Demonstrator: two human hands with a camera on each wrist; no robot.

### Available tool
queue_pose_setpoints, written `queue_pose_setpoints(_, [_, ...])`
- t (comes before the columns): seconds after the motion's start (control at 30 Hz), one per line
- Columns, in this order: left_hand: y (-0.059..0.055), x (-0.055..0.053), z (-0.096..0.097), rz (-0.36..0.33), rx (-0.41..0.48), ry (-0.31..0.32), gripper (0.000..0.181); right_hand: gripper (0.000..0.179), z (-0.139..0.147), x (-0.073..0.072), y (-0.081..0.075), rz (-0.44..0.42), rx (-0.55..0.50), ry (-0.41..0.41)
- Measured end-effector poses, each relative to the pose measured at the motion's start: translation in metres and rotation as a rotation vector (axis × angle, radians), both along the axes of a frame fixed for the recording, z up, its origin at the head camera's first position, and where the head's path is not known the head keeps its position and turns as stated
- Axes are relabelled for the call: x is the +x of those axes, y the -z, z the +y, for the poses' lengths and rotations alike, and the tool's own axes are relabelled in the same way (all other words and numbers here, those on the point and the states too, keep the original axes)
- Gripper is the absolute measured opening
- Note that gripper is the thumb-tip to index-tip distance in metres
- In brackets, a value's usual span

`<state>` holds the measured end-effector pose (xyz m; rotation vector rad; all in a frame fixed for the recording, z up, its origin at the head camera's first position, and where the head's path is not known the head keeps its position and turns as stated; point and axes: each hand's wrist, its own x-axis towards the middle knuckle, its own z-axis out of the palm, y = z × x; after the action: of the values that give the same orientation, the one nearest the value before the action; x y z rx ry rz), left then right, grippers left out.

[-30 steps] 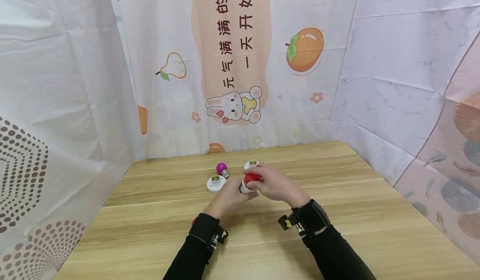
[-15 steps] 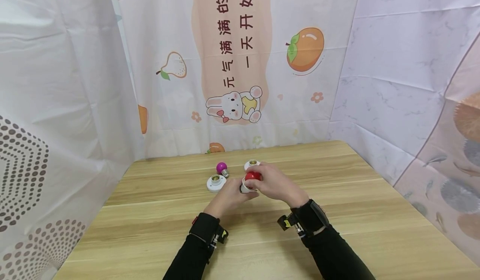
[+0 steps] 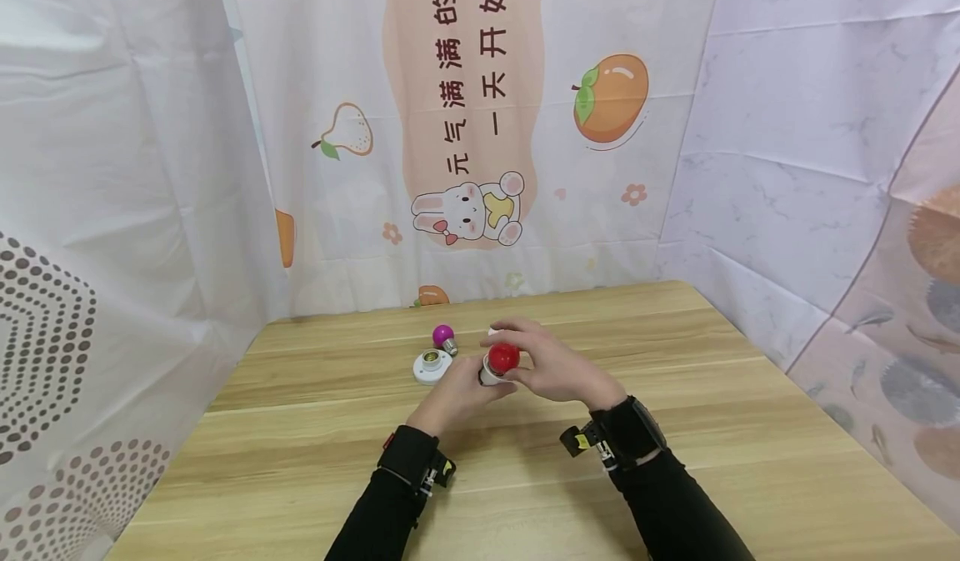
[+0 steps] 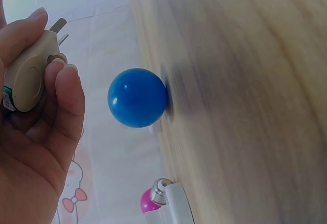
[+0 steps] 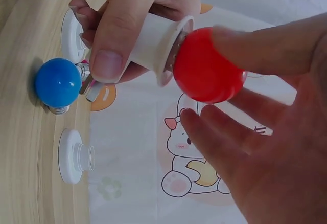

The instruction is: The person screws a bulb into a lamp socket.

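My left hand [image 3: 453, 394] grips a white plug-in lamp socket [image 5: 150, 40] above the table. Its two plug prongs [image 4: 59, 25] stick out past my fingers in the left wrist view. A round red light bulb [image 5: 207, 73] sits in the socket's mouth, with some metal thread showing at the rim. Around the bulb my right hand [image 3: 558, 369] is spread; the thumb lies against the red globe and the fingers extend loosely past it. Below the hands stands a blue bulb [image 4: 137, 98], hidden behind them in the head view.
On the wooden table [image 3: 337, 436], a round white lamp holder [image 3: 431, 369] stands left of the hands, with a magenta bulb [image 3: 442, 335] lying behind it. Another white lamp holder [image 5: 70, 156] is mostly covered by my right hand in the head view. Printed curtains [image 3: 337, 211] surround the table.
My right fingers have loosened and spread away from the red bulb, so more of it shows. The right hand now covers most of the rear lamp holder. The left hand has stayed put.
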<state>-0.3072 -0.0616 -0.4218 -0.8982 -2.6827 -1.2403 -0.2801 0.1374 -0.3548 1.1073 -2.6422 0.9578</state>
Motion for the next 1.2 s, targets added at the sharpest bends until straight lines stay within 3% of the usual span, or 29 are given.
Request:
queue_pose_setpoints(0.33, [-0.0005,0.0,-0.0004,-0.011,0.007,0.01,0.038,0.039,0.0031,-0.0033,0.0002,0.008,0.011,-0.094])
queue_pose_setpoints(1.2, [0.0006,0.0003,-0.0001,-0.032,0.034,0.02,0.041,0.045,0.0001,-0.0004,0.0007,-0.017,0.026,-0.017])
